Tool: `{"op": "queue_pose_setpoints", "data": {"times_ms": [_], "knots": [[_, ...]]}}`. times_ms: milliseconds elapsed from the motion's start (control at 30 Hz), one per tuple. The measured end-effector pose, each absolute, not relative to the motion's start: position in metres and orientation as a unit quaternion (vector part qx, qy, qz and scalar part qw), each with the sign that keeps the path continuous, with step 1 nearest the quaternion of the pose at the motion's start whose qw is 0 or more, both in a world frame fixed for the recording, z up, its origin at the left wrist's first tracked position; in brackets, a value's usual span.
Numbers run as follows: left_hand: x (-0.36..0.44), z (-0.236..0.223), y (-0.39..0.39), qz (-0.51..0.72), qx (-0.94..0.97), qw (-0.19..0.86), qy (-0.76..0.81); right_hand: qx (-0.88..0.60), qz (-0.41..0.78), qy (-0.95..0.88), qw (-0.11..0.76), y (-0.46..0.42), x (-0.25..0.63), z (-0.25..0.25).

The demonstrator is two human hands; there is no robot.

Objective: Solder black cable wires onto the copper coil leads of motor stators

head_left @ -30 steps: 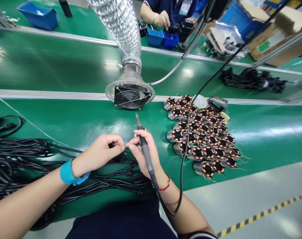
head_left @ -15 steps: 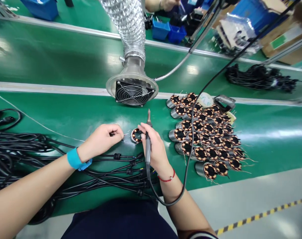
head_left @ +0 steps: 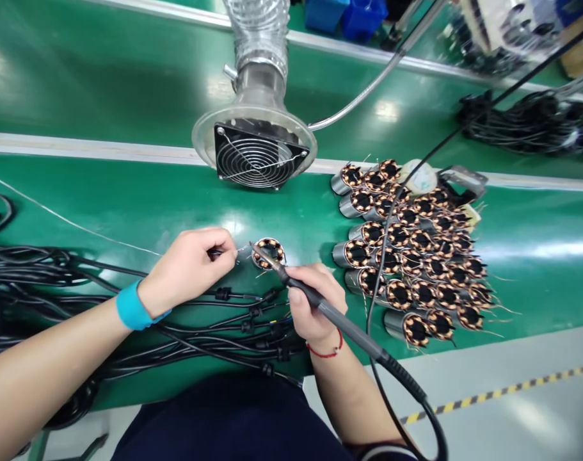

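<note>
The right hand (head_left: 315, 304) is closed around a soldering iron (head_left: 329, 312), held like a pen, its tip at the rim of a copper-wound stator (head_left: 268, 253). The left hand (head_left: 188, 272) pinches a thin wire (head_left: 243, 254) just beside that stator. One stator sits apart; a group of wound stators (head_left: 406, 256) lies to its right, many wire ends loose. Black cables (head_left: 32, 301) lie heaped to its left, a fume extractor fan (head_left: 255, 157) ahead. The iron tip and fingers hide any joint, so whether one is made cannot be told.

Green conveyor belt (head_left: 103, 198); black-and-copper stator windings (head_left: 268, 253); blue wristband (head_left: 132, 306).
</note>
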State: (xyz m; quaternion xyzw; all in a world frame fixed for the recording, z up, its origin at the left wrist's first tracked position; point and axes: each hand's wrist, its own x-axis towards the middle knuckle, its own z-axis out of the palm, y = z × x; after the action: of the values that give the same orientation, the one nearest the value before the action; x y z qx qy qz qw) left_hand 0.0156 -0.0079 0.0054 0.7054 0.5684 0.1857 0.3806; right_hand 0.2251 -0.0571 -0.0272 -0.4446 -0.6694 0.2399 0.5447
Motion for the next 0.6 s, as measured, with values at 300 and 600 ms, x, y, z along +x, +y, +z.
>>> {"op": "queue_pose_setpoints", "data": {"times_ms": [300, 600], "knots": [[0.0171, 0.0071, -0.0068, 0.182, 0.729, 0.348, 0.561, -0.416, 0.237, -0.692, 0.541, -0.0546, 0.2229, -0.0222], [0.0175, 0.0083, -0.0068, 0.176, 0.747, 0.315, 0.558, -0.412, 0.24, -0.69, 0.545, -0.0554, 0.2221, -0.0245]]}}
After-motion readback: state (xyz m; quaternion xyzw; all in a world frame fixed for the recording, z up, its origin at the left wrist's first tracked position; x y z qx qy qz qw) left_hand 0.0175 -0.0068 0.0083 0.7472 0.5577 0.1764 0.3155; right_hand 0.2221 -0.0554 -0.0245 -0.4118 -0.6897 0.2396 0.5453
